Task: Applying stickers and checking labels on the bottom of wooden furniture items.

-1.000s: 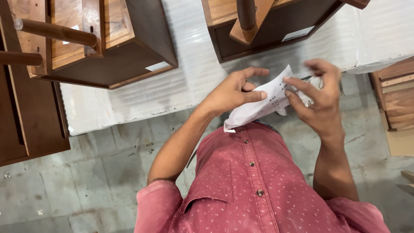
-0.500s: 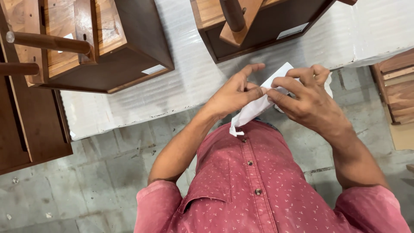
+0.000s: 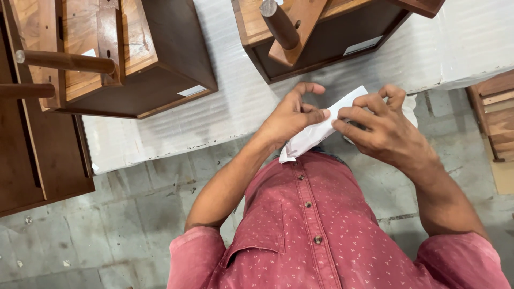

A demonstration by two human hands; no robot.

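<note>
I hold a white folded cloth or paper sheet in front of my chest with both hands. My left hand pinches its left part between thumb and fingers. My right hand grips the right part, covering much of it, and a white edge shows past the knuckles. The sheet's lower corner hangs down toward my red dotted shirt.
Two upturned dark wooden furniture pieces, one at the left and one at the top centre, with round legs lie on a white wrapped surface. More brown wood stands at the far left and right. Below is a grey tiled floor.
My right hand has moved left and closed further over the sheet, bringing both hands closer together. The sheet looks more folded and narrower than a second ago.
</note>
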